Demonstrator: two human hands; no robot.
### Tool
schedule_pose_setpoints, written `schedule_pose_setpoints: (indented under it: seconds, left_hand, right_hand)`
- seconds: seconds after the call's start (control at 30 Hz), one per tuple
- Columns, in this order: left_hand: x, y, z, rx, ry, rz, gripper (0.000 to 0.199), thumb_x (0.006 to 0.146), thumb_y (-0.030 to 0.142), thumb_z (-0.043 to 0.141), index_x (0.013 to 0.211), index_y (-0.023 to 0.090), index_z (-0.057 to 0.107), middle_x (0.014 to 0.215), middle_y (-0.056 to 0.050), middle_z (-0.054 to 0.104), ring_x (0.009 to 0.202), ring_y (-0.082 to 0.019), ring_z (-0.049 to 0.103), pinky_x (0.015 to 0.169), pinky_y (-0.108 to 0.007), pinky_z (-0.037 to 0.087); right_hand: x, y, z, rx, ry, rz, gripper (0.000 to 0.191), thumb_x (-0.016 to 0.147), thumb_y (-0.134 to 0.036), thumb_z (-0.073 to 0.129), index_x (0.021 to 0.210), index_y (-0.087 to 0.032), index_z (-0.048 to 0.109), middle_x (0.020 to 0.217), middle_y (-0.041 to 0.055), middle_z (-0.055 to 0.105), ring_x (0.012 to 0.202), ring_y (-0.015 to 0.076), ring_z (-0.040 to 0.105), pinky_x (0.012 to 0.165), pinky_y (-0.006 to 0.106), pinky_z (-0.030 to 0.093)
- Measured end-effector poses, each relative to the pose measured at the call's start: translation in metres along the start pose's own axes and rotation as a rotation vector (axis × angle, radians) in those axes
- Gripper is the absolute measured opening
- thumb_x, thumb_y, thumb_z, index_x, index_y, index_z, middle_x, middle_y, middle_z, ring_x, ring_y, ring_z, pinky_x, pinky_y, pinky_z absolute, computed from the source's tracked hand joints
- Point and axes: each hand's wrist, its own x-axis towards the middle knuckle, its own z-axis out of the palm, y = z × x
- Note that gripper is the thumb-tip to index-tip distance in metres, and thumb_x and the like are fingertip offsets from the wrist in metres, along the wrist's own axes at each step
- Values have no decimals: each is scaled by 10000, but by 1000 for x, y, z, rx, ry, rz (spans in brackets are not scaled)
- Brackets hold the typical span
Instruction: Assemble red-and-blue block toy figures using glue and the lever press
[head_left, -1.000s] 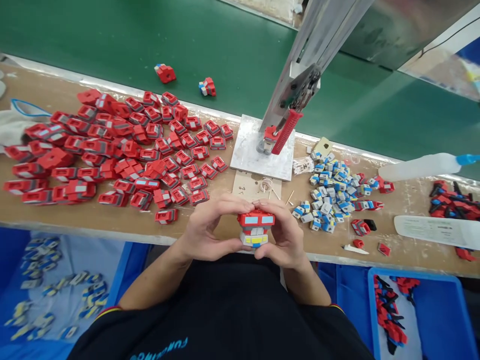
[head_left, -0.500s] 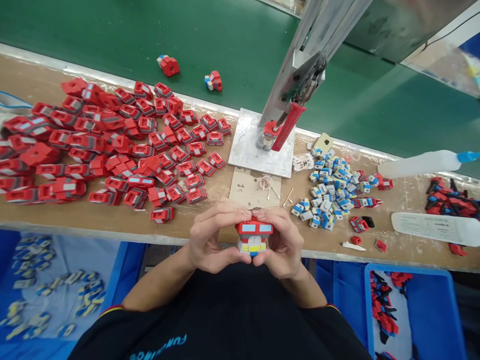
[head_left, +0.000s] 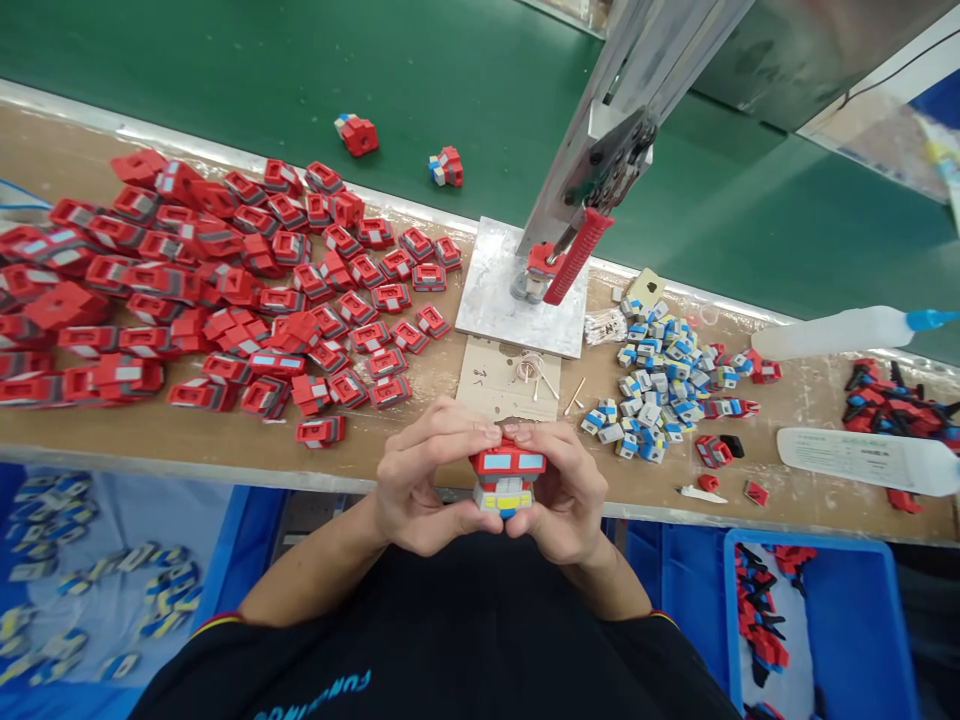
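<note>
Between my two hands, in front of my chest, is a toy robot torso (head_left: 508,478) with a red top, two pale blue windows and a grey, yellow and blue lower piece. My left hand (head_left: 429,482) grips its left side, fingers over the top and thumb at the bottom. From the other side my right hand (head_left: 568,487) holds it the same way, the two thumbs close together under it. Fingers partly cover both sides of the torso.
Many red torso shells (head_left: 217,280) cover the bench's left. A press with a red handle (head_left: 579,255) stands on a metal plate (head_left: 480,290). Grey-blue-yellow parts (head_left: 660,380) and white bottles (head_left: 862,455) lie right. Blue bins (head_left: 855,610) sit below; two assembled torsos (head_left: 358,135) ride the green belt (head_left: 225,70).
On the green belt, the two assembled torsos have shifted to the right. My hands keep their hold on the toy torso and have hardly moved.
</note>
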Motion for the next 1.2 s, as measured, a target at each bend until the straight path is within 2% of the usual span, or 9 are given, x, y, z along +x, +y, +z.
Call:
schedule_pose_setpoints:
  seconds: [0.3, 0.67, 0.83, 1.2]
  left_hand:
    - [2, 1, -2, 10, -3, 2, 563, 967, 517, 794, 1446, 235, 707, 1008, -106, 827, 868, -272, 809, 758, -413, 656]
    - [1, 1, -1, 2, -1, -20, 552, 957, 527, 806, 1413, 228, 723, 997, -101, 827, 874, -265, 813, 759, -408, 663]
    - [0, 1, 0, -8, 15, -21, 552, 943, 532, 818, 1411, 252, 731, 987, -88, 828, 852, -258, 806, 747, -398, 657]
    - [0, -1, 1, -52, 10, 6, 549, 944, 475, 837, 1383, 162, 734, 996, -115, 821, 887, -255, 804, 788, -375, 651]
  right_hand:
    - [-2, 1, -1, -37, -15, 7, 620, 897, -593, 828, 1441, -342, 670, 1134, 92, 817, 994, 305, 801, 845, 457, 707]
    - [1, -1, -2, -6, -10, -5, 589, 954, -627, 743, 1468, -349, 671, 1140, 94, 820, 995, 290, 798, 828, 437, 708]
    - [1, -2, -1, -64, -6, -23, 590, 965, -663, 704, 1453, -334, 668, 1116, 94, 818, 975, 285, 808, 795, 425, 711]
    - [3, -3, -2, -6, -9, -27, 595, 956, -618, 743, 1463, -314, 674, 1141, 93, 811, 1018, 263, 799, 848, 394, 707]
